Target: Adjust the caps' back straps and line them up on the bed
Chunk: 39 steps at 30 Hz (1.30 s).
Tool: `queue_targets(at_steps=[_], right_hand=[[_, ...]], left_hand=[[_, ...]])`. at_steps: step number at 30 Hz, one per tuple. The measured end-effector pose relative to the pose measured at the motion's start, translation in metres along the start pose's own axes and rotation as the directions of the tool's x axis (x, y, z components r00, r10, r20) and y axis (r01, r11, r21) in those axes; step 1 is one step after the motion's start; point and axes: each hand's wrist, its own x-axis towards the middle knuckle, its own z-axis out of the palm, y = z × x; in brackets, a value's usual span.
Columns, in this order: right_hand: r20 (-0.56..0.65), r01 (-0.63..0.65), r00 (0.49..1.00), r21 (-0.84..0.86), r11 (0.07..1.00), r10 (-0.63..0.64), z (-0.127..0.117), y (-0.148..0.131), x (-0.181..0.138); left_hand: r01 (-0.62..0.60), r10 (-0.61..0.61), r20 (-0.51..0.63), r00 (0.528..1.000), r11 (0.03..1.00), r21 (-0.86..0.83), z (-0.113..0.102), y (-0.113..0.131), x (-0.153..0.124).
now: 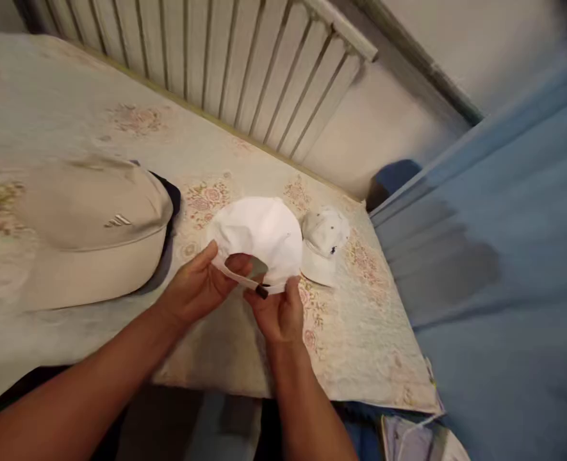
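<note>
Both hands hold a white baseball cap [268,224] above the table, its back opening and strap facing me. My left hand [206,275] pinches the left edge of the opening, with some fingers showing through the gap. On the other side, my right hand [280,307] grips the lower right edge by the dark strap buckle [261,292]. Just right of it lies another white cap [325,240] with a small dark logo. To the left sits a beige cap [95,224] with a stripe logo, overlapping a dark cap [170,198] mostly hidden beneath it.
A floral cloth [360,358] covers the table. Along the back stands a white radiator [216,64]. A blue curtain [494,256] hangs at the right, with a dark blue object [393,179] behind its edge. Bags or papers [412,438] sit below the front right corner.
</note>
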Motion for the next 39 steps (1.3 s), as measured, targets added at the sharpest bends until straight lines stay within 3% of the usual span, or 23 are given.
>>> queue_targets(at_steps=[9,14,18,22,25,29,33,39], right_hand=[[-0.118,-0.014,0.993,-0.020,1.000,0.012,0.003,-0.003,-0.001],[-0.135,0.001,0.991,-0.036,0.999,-0.006,0.001,-0.003,0.001],[-0.128,0.042,0.990,-0.080,0.996,-0.052,-0.001,-0.004,0.004],[-0.042,0.073,0.996,-0.185,0.980,-0.082,-0.002,-0.003,0.005],[-0.010,0.094,0.995,-0.232,0.968,-0.099,-0.001,-0.001,0.005],[0.102,0.116,0.991,-0.260,0.959,-0.092,-0.001,-0.003,0.002],[0.218,0.118,0.975,-0.339,0.933,-0.043,-0.005,-0.006,0.000],[0.128,0.059,0.992,-0.382,0.922,-0.010,-0.003,-0.004,0.001]], left_hand=[[-0.055,0.055,-0.022,0.998,0.998,0.002,-0.004,0.001,0.004],[-0.089,0.059,0.158,0.986,0.978,0.190,-0.010,-0.007,0.005],[-0.184,0.032,0.300,0.953,0.850,0.494,-0.015,-0.017,0.003],[-0.228,-0.004,0.329,0.944,0.712,0.664,-0.012,-0.021,-0.002],[-0.254,0.037,0.302,0.953,0.645,0.721,-0.008,-0.022,-0.005],[-0.254,0.123,0.233,0.965,0.670,0.698,-0.005,-0.025,-0.005],[-0.232,0.104,0.238,0.966,0.757,0.611,-0.003,-0.024,-0.004],[-0.193,0.112,0.174,0.978,0.798,0.571,-0.004,-0.020,-0.002]])
